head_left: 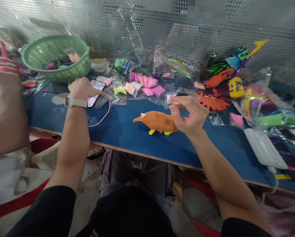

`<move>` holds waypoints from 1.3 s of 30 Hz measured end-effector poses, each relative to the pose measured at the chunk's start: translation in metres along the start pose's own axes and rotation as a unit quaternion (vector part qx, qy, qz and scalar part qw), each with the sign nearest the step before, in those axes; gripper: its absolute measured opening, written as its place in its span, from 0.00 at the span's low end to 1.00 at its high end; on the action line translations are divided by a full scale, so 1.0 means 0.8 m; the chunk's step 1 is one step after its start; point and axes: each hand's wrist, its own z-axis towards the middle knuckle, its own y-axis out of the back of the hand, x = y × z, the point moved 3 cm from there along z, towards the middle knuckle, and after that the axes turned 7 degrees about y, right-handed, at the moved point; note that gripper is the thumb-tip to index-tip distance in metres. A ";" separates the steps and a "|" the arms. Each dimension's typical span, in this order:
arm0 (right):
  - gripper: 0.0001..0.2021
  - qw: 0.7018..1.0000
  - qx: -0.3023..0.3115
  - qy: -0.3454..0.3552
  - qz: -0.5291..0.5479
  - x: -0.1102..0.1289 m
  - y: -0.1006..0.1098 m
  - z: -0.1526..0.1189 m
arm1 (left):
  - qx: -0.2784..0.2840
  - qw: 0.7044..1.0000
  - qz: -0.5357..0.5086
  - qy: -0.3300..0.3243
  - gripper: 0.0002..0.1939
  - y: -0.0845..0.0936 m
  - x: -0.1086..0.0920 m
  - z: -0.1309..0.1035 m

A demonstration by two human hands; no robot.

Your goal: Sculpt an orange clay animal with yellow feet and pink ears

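Note:
My left hand (81,88), with a pale watch on its wrist, is at a phone (97,93) with a lit screen. Its thumb side reaches over the phone; the other fingers are mostly hidden behind the back of the hand. My right hand (190,113) is closed in a pinch above the rear of an orange-brown clay animal (157,121). Something small and white shows at its fingertips, too indistinct to name. The animal has a pointed snout, a pale ear and yellow feet (168,133), and stands on the blue table (137,141). My right hand hides its rear end.
A green basket (80,67) stands at the back left. Pink and purple clay packets (147,82) lie along the back. An orange crab (213,101) and other clay figures sit right of centre. A white power bank (264,148) lies far right. Another person's hand (6,82) is far left.

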 end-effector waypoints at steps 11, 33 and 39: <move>0.12 1.000 -0.005 -0.001 0.027 0.001 0.000 0.002 | 0.034 0.999 0.008 0.006 0.86 0.016 -0.009 -0.024; 0.10 0.992 0.011 -0.128 0.003 -0.008 -0.009 -0.023 | -0.124 0.735 -0.284 -0.603 0.21 -0.055 -0.225 -0.173; 0.07 0.997 -0.002 -0.018 -0.081 0.004 -0.007 -0.006 | -0.170 0.704 -0.269 -0.634 0.24 -0.065 -0.226 -0.180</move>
